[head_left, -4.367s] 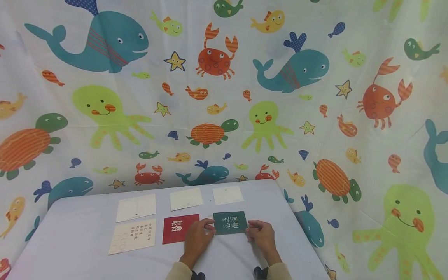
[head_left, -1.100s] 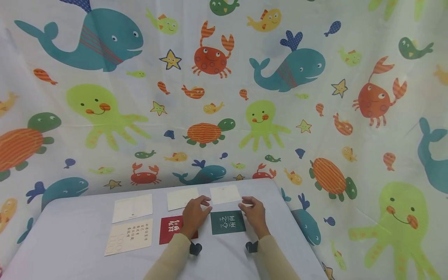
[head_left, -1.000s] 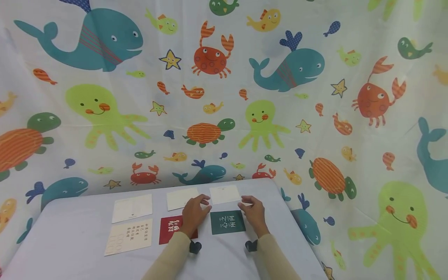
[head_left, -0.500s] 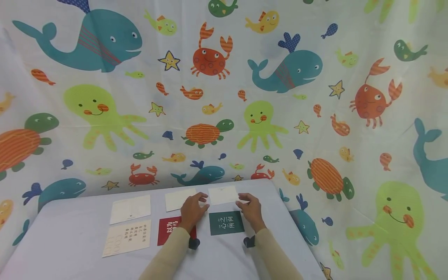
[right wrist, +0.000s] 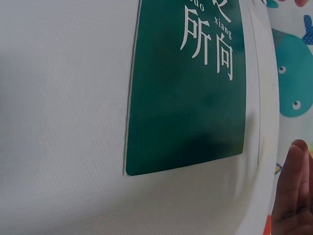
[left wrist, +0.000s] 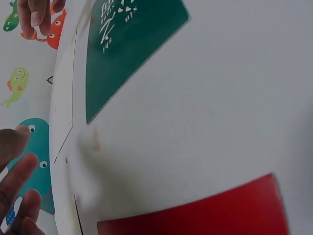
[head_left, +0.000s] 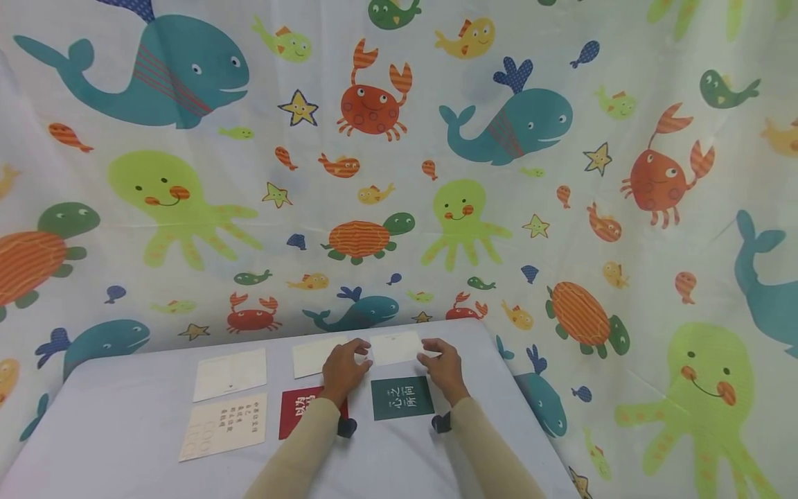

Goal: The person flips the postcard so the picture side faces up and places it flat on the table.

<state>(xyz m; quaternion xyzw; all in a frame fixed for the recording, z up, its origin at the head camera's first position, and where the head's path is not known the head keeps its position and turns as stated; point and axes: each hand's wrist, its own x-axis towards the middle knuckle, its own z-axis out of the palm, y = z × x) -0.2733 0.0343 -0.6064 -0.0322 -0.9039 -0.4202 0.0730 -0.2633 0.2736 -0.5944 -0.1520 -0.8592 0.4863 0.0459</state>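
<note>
A white card (head_left: 394,348) lies in the back row at the right end. My left hand (head_left: 343,369) hovers by its left side, fingers loosely bent and nothing in them. At its right edge are the fingertips of my right hand (head_left: 444,367), also holding nothing. Below that card, between my forearms, a green card (head_left: 402,409) with white characters lies flat, seen close in the right wrist view too. My left hand and sleeve partly cover a red card (head_left: 293,412). In the left wrist view, the left fingers (left wrist: 19,186) are spread apart above the table.
Another white card (head_left: 305,357) lies behind my left hand. Farther left are a third white card (head_left: 218,374) and, in front of it, a cream card (head_left: 218,436) with dark characters. The white tabletop (head_left: 125,430) meets a sea-animal curtain (head_left: 399,138) at the back.
Earlier both hands were at the green card's side edges. They have since left it lying and moved back toward the right-hand white card, edging closer to it over the last second.
</note>
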